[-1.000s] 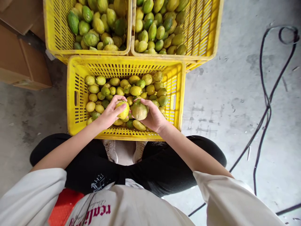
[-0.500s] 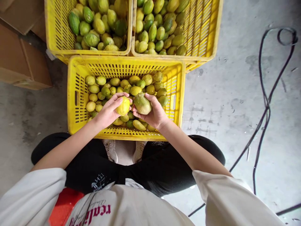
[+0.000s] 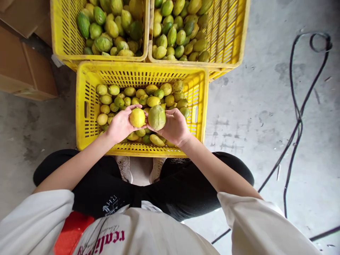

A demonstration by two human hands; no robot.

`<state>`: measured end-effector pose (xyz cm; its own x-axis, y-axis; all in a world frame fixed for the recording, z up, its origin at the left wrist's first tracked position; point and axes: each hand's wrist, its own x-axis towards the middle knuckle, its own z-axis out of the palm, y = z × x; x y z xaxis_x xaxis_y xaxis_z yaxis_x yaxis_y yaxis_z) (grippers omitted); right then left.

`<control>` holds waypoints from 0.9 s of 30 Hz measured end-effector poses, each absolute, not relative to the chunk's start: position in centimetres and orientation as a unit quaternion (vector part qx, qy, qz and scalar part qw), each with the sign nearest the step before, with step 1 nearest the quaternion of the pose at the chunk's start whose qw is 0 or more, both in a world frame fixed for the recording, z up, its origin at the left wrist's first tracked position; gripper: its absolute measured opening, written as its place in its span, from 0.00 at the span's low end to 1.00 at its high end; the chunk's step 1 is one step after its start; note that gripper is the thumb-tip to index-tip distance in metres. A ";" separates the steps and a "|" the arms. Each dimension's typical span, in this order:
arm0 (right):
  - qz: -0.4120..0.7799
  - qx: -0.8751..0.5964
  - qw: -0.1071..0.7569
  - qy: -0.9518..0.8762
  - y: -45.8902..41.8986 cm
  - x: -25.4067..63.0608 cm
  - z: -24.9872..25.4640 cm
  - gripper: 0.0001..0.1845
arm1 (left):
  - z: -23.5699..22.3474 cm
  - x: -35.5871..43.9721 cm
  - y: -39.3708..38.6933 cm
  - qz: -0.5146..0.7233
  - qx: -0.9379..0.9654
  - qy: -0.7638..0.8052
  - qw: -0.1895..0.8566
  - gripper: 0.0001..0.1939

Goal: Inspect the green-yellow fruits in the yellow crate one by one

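Note:
My left hand [image 3: 120,124] cradles a bright yellow lemon [image 3: 137,117], palm turned up, fingers underneath it. Beside it, a larger green lemon [image 3: 157,117] rests on the fingers of my right hand [image 3: 175,125], whose thumb lies along its right side. The two fruits are side by side with a small gap, and the fingertips of both hands come close together beneath them. Both hands are over a yellow plastic crate [image 3: 143,153] with many yellow and green lemons [image 3: 153,101] in it. My hands hide part of the fruit below.
Two more yellow crates, one at the back left [image 3: 101,58] and one at the back right [image 3: 225,63], hold greener lemons. Cardboard boxes [image 3: 23,67] stand at the far left. A black cable [image 3: 300,120] lies looped on the concrete floor to the right.
Both lemons have turned in my hands. My right thumb has slid from the top of the green lemon to its side, and my left thumb has moved off the yellow lemon's face.

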<state>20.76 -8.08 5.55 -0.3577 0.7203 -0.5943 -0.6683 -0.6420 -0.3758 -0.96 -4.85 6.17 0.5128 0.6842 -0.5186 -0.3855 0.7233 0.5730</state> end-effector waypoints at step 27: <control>0.815 -0.414 0.401 -0.066 -9.1 21.0 6.2 0.17 | 6.3 -0.3 -6.2 0.333 0.225 0.416 0.816 0.09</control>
